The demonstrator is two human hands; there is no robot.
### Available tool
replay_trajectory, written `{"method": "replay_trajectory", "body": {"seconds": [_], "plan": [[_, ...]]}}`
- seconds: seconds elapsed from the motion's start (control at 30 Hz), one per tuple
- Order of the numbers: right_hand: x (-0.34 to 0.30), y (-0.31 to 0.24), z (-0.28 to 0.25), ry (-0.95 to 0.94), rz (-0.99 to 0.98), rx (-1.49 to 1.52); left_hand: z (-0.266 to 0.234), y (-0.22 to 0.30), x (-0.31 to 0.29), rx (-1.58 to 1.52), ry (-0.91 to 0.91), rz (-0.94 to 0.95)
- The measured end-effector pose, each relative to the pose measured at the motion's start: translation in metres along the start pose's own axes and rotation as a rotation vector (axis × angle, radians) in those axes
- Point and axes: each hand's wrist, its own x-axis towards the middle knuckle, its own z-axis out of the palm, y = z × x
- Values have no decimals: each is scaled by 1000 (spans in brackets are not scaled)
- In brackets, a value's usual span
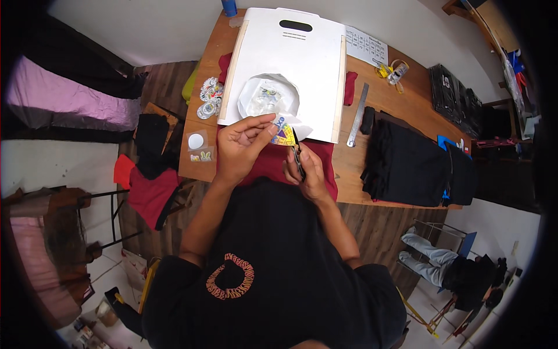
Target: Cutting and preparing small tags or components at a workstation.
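At twelve o'clock from the black shirt [290,244], the printed piece [283,135] seems light and easily creased, best held by its nine-o'clock edge, where the left hand [244,142] pinches it, while the right hand [311,174] grips scissors [299,161] at five o'clock.

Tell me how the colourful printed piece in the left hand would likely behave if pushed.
The printed piece is probably light: the left hand only pinches it near one edge. It looks thin and sheet-like, so it would likely bend under a push. Being flat, it seems unlikely to roll.
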Motion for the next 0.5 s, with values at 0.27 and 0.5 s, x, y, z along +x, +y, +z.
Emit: {"method": "replay_trajectory", "body": {"seconds": [0.27,0.5], "plan": [[2,-2,4,17,-7,-16,-3,-2,-2,39,-58,-9],[0,3,-1,3,12,-3,-2,0,-2,18,-30,-10]]}}
